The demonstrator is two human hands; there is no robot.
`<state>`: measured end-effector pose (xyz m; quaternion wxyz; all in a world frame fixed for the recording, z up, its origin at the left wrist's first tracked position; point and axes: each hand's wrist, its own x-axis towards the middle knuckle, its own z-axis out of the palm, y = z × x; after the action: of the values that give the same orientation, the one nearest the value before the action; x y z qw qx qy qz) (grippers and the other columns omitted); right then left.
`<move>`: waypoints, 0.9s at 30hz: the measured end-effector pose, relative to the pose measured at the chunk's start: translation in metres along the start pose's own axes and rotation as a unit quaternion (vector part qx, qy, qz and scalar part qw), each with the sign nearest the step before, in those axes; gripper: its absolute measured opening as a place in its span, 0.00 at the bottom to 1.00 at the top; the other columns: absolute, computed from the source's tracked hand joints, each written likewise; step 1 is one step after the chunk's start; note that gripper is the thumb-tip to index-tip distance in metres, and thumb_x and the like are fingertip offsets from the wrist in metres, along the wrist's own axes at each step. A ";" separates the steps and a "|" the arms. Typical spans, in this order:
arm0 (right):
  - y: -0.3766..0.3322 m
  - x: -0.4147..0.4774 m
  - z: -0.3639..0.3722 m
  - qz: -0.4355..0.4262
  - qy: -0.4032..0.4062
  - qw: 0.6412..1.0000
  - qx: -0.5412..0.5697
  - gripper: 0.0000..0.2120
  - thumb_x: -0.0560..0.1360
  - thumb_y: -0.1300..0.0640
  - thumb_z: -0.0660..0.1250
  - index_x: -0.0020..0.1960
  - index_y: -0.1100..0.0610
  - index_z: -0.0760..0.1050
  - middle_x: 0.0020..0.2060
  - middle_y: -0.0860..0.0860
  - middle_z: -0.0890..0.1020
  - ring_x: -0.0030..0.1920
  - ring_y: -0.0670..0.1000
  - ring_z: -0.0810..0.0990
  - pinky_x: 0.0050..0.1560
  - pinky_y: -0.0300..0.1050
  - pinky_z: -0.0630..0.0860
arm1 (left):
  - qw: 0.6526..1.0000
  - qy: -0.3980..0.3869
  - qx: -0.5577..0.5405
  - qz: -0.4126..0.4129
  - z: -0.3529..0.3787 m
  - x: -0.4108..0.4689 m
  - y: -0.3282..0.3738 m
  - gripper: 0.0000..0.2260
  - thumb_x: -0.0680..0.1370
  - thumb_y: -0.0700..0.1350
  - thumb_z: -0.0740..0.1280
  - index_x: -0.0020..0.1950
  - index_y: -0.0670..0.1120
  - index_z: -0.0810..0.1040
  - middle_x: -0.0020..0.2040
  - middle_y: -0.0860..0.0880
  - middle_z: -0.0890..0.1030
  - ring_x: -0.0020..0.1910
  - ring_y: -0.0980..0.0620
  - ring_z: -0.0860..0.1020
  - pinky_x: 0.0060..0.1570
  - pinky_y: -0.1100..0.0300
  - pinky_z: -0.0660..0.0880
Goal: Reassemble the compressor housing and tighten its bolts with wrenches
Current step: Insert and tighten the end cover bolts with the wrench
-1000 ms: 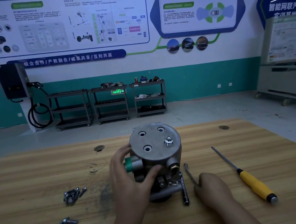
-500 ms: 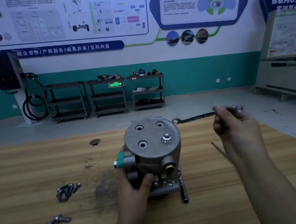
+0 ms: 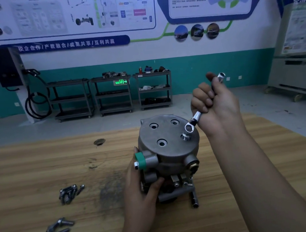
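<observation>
Loose bolts (image 3: 69,193) lie at lower left. The compressor housing (image 3: 168,146) at centre is gripped low by the left hand (image 3: 139,192). The ring should be seated squarely over the bolt (image 3: 186,137) before the wrench (image 3: 196,119), clasped in the right hand (image 3: 215,105), is turned.

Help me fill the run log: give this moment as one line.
left hand: holds compressor | right hand: grips wrench | wrench ring: beside bolt | other holes: empty

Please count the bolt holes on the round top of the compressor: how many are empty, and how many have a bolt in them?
Empty holes: 3
Holes with a bolt: 1
Total: 4
</observation>
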<state>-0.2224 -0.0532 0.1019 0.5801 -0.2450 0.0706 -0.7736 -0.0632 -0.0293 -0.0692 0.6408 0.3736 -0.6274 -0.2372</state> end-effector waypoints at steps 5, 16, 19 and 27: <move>0.005 0.007 -0.011 0.049 0.036 0.997 0.057 0.18 0.83 0.50 0.50 0.36 0.56 0.65 0.20 0.47 0.60 0.16 0.44 0.58 0.14 0.33 0.54 | 1.000 0.002 0.010 0.009 -0.001 0.001 -0.002 0.26 0.66 0.53 0.66 0.60 0.74 0.68 0.58 0.71 0.75 0.57 0.68 0.74 0.51 0.78 0.67; 0.001 0.010 -0.026 0.102 0.033 0.994 0.014 0.25 0.81 0.43 0.45 0.32 0.56 0.63 0.22 0.48 0.64 0.20 0.45 0.62 0.20 0.33 0.62 | 1.000 0.010 0.015 -0.012 -0.003 0.000 -0.013 0.16 0.67 0.56 0.64 0.55 0.62 0.74 0.49 0.49 0.80 0.48 0.63 0.77 0.46 0.69 0.72; 0.002 0.009 -0.029 0.106 0.034 0.994 0.007 0.24 0.82 0.44 0.46 0.32 0.55 0.61 0.23 0.48 0.64 0.21 0.46 0.63 0.22 0.34 0.64 | 1.000 0.012 0.025 -0.005 -0.003 0.000 -0.013 0.17 0.68 0.58 0.63 0.55 0.73 0.72 0.47 0.51 0.80 0.47 0.64 0.77 0.46 0.70 0.72; 0.002 0.001 -0.038 0.088 0.009 0.996 0.034 0.30 0.81 0.41 0.47 0.26 0.57 0.63 0.24 0.50 0.65 0.22 0.47 0.65 0.24 0.33 0.68 | 0.999 0.031 0.039 0.013 -0.002 -0.002 -0.014 0.21 0.71 0.58 0.63 0.63 0.59 0.69 0.56 0.61 0.77 0.55 0.72 0.73 0.52 0.77 0.66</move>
<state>-0.2387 -0.0619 0.0680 0.6529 -0.2107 0.0710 -0.7241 -0.0597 -0.0359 -0.0808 0.6479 0.3977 -0.6204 -0.1926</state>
